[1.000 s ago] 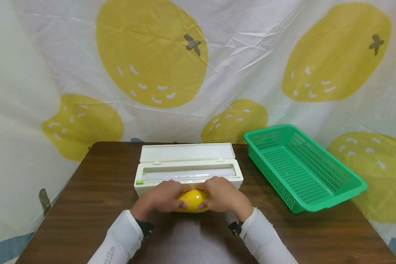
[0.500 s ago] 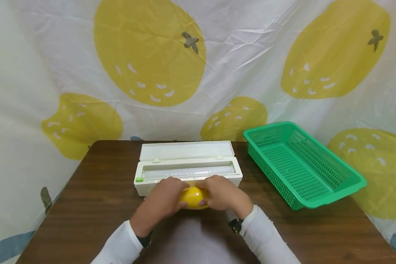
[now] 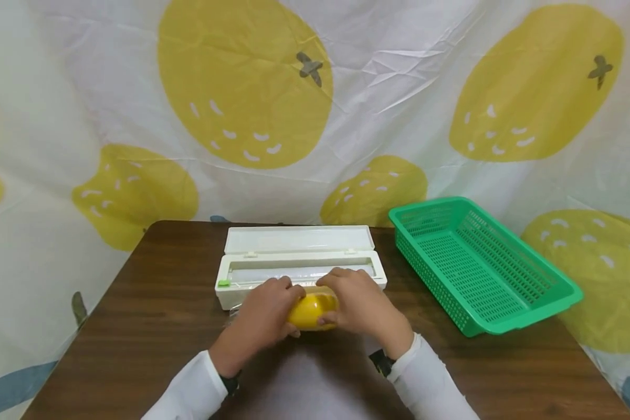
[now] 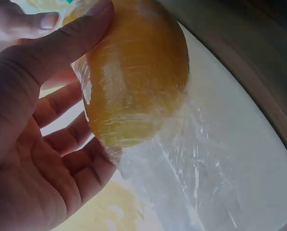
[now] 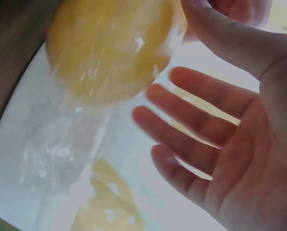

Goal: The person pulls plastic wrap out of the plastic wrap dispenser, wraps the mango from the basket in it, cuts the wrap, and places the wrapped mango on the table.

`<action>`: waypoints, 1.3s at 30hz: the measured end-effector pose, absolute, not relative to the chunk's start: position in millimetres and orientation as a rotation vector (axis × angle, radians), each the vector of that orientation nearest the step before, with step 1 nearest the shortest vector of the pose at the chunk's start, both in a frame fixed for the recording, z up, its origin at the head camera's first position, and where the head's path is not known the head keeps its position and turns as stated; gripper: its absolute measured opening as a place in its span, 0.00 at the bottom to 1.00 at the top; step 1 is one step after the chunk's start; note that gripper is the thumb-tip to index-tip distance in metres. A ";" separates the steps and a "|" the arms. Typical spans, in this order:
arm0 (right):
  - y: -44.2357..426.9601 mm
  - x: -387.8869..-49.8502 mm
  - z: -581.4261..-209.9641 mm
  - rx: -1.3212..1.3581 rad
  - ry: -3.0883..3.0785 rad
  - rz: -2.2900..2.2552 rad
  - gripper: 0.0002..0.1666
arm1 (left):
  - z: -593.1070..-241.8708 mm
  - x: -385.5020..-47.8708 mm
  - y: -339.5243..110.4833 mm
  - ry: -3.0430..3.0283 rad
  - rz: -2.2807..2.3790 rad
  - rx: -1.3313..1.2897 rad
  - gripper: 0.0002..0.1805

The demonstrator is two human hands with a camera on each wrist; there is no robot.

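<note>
A smooth, rounded yellow fruit (image 3: 312,313), its kind unclear, is wrapped in wrinkled cling film (image 4: 181,168) that trails loose below it in both wrist views. My left hand (image 3: 265,309) holds the fruit, thumb on its surface and the other fingers bent behind it. At its right side is my right hand (image 3: 364,303); the thumb lies at the film's edge while the spread fingers (image 5: 181,130) stand apart from the fruit. Just beyond both hands sits a white cling-film dispenser (image 3: 234,298), lid up, with a film roll (image 3: 278,274) inside.
A green perforated plastic basket (image 3: 490,322) stands on the right of the dark wooden table (image 3: 152,303). Behind the table hangs a white cloth (image 3: 367,116) printed with yellow lemons. A small green piece (image 3: 223,283) sits at the dispenser's left end.
The fruit has been raised and tilted slightly between the hands. My right fingers have lifted and spread off its far side, and the left hand has rolled a little around its left side.
</note>
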State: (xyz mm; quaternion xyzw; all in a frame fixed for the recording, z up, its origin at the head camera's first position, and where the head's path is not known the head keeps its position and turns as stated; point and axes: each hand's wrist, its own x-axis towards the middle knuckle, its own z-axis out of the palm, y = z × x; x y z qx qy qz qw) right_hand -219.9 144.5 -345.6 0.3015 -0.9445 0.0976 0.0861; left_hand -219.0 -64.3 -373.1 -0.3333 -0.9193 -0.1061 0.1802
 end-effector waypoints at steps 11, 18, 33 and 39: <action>124.0 -201.8 -365.9 0.901 -2.521 -0.034 0.47 | -367.8 -233.5 -76.9 -2.685 -0.513 -0.893 0.30; 120.4 -212.1 -392.9 0.852 -2.310 -0.068 0.46 | -368.1 -237.7 -78.0 -2.717 -0.542 -0.884 0.29; 122.6 -213.8 -384.2 0.825 -2.499 0.029 0.40 | -370.9 -239.6 -75.1 -2.759 -0.472 -0.898 0.22; 126.1 -218.0 -381.6 0.837 -2.606 0.120 0.41 | -371.5 -239.1 -73.9 -2.783 -0.518 -0.919 0.23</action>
